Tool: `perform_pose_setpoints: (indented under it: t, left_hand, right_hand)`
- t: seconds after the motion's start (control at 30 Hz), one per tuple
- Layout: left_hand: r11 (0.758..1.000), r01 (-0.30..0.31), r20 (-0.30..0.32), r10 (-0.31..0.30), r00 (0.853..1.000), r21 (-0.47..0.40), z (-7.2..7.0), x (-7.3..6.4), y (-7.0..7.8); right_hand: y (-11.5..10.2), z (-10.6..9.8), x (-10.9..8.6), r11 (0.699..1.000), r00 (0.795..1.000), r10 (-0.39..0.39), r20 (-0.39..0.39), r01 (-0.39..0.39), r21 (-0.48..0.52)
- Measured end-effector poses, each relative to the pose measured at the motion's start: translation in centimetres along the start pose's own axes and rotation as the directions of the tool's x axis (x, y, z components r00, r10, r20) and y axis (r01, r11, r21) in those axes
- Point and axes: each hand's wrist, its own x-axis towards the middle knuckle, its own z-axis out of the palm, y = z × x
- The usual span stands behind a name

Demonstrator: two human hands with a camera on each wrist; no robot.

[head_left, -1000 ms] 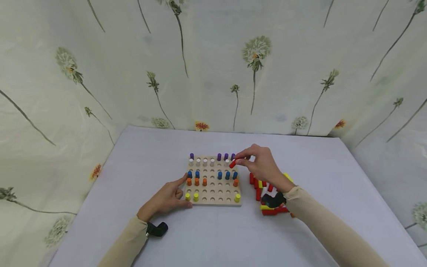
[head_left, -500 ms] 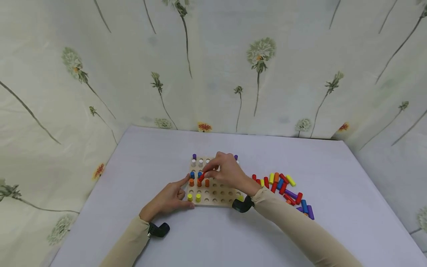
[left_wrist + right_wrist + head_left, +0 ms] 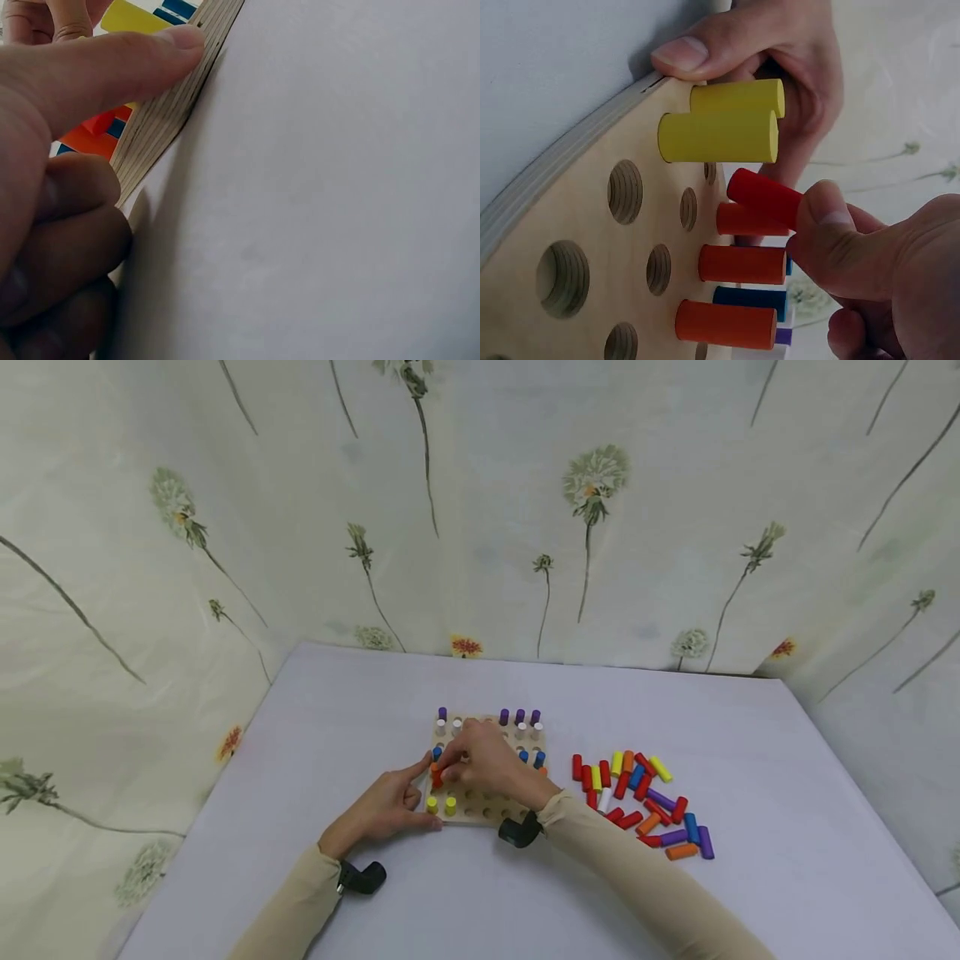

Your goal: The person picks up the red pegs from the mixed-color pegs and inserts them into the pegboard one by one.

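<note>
A wooden pegboard [image 3: 478, 815] lies on the table with rows of upright purple, white, blue, orange and yellow pegs. My left hand [image 3: 382, 804] holds its left front corner, thumb on the front edge and index finger along the left side; the other fingers are curled beneath. Between thumb and fingertips my right hand [image 3: 486, 762] pinches a red peg [image 3: 759, 195], tilted above the board's left side. In the right wrist view its lower end is beside two yellow pegs [image 3: 718, 137] and the orange pegs [image 3: 726, 325], near some bare holes. My right hand hides the middle of the board.
To the right of the board lies a loose spread of red [image 3: 577, 767], yellow, orange, blue, purple and white pegs. A white cloth covers the table [image 3: 360, 702]. Behind it hangs a flower-printed curtain [image 3: 487, 527].
My right hand has carried the red peg from the board's far right corner to its left side, then slightly nearer the front. The left hand keeps its hold on the board.
</note>
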Motion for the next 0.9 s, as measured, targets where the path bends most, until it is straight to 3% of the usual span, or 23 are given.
perform_pose_setpoints:
  t: [0.27,0.53,0.9]
  left_hand:
    - [1.0,-0.024,-0.024,0.024,0.999,0.002,0.1,-0.1,0.0]
    - [1.0,0.022,-0.015,-0.022,1.0,-0.007,0.3,-0.2,0.2]
    - [1.0,0.011,-0.022,-0.011,1.0,-0.014,0.3,-0.2,0.0]
  right_hand:
    - [-0.5,0.7,0.3,0.998,0.999,-0.036,0.028,0.037,-0.045]
    - [-0.8,0.9,0.4,0.998,0.999,-0.02,0.046,0.023,-0.066]
    - [-0.9,1.3,0.3,0.993,0.998,-0.031,0.047,0.036,-0.111]
